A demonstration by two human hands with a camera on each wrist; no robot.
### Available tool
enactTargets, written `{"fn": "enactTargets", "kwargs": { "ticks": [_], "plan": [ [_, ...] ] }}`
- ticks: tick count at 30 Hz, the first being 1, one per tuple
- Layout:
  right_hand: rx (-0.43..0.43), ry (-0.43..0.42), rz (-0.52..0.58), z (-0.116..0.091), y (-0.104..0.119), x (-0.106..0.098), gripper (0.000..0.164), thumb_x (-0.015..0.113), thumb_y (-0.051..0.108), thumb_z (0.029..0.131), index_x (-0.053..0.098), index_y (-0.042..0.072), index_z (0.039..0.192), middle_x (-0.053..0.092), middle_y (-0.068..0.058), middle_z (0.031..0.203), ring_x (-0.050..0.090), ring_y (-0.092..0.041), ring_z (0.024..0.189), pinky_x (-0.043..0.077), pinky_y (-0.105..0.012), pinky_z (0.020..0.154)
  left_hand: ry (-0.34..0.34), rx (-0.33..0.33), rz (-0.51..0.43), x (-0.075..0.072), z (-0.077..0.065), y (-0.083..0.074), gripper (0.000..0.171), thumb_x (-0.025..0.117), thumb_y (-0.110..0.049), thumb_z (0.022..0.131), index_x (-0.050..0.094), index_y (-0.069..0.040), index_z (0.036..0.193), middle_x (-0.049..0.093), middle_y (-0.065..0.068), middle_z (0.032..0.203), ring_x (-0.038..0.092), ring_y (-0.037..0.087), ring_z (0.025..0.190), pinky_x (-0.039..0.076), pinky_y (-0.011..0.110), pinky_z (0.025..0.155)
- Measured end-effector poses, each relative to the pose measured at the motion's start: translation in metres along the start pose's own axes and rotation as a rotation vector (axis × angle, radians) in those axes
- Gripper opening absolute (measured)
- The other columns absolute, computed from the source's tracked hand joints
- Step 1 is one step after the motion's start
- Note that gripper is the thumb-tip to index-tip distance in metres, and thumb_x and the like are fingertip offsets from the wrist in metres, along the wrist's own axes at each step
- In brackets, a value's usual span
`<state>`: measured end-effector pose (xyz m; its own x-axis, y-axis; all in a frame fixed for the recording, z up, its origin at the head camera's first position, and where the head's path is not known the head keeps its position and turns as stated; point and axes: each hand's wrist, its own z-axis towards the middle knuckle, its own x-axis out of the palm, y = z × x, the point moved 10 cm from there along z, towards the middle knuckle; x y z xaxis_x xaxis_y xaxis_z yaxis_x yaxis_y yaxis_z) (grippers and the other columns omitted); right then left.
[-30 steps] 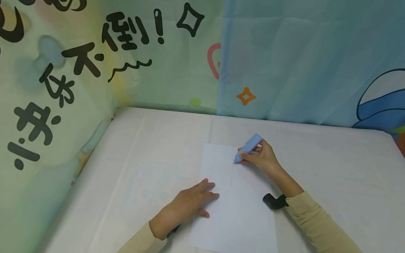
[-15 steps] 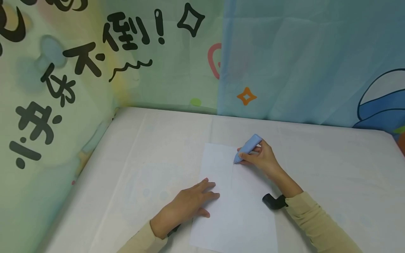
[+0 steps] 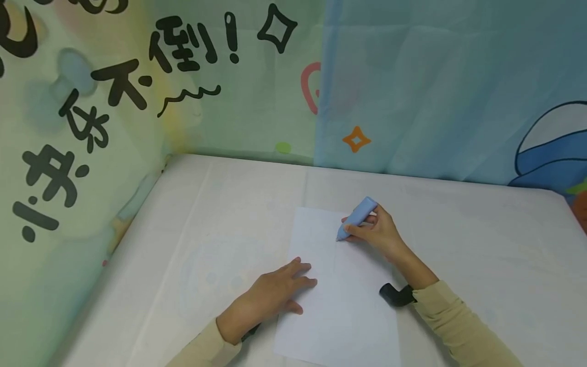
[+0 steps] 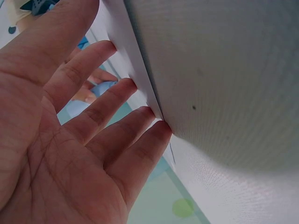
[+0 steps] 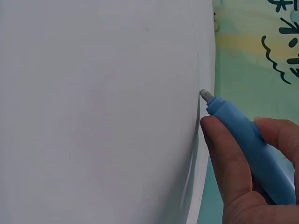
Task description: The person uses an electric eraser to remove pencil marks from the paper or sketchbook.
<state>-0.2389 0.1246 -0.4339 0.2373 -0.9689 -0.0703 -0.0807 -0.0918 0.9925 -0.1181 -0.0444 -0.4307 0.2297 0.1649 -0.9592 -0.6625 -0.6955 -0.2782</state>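
Right hand pinches a chunky light-blue pen-shaped tool, thumb and fingers curled round its body; the right wrist view gives the same grip, with a narrow grey tip sticking out beyond the fingertips. Tool slants — tip low and to the left of the right hand, blunt end high, above the knuckles. Tip is over the upper part of a plain white rectangular paper sheet; can't tell whether it touches. Left hand is nearer the body and left of the right hand, fingers spread and relaxed, gripping nothing, fingertips resting at the sheet's left edge; the left wrist view shows them lined up along that edge, palm in sight. Sheet runs from under the left fingertips across to below the right hand and on toward the body. Under both hands, a white cloth-covered tabletop. Black bent device at the right wrist, just behind the right hand; beige sleeves on both forearms. Beyond the hands — a pale green and blue printed backdrop with black characters on its left part.
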Motion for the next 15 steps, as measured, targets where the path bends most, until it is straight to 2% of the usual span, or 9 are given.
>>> {"fn": "enactTargets", "kwargs": {
  "ticks": [10, 15],
  "plan": [
    [-0.035, -0.019, 0.025, 0.0012, 0.0020, -0.0034, 0.039, 0.063, -0.012, 0.086, 0.037, -0.006, 0.113, 0.071, -0.014, 0.101, 0.070, -0.008, 0.087, 0.059, -0.032, 0.073, 0.000, -0.004, -0.007, -0.0009, 0.0000, 0.0000, 0.057, 0.076, -0.037, 0.077, 0.063, -0.020, 0.130, 0.051, 0.003, 0.143, 0.044, 0.023, 0.137, 0.056, 0.022, 0.073],
    [-0.045, -0.027, 0.030, 0.0040, 0.0019, -0.0056, 0.039, 0.063, -0.013, 0.085, 0.037, -0.006, 0.113, 0.070, -0.017, 0.103, 0.070, -0.009, 0.087, 0.059, -0.033, 0.073, 0.002, -0.007, -0.010, -0.0003, -0.0002, 0.0003, 0.057, 0.076, -0.037, 0.077, 0.063, -0.020, 0.130, 0.050, 0.003, 0.143, 0.044, 0.023, 0.137, 0.056, 0.021, 0.073]
  ]
}}
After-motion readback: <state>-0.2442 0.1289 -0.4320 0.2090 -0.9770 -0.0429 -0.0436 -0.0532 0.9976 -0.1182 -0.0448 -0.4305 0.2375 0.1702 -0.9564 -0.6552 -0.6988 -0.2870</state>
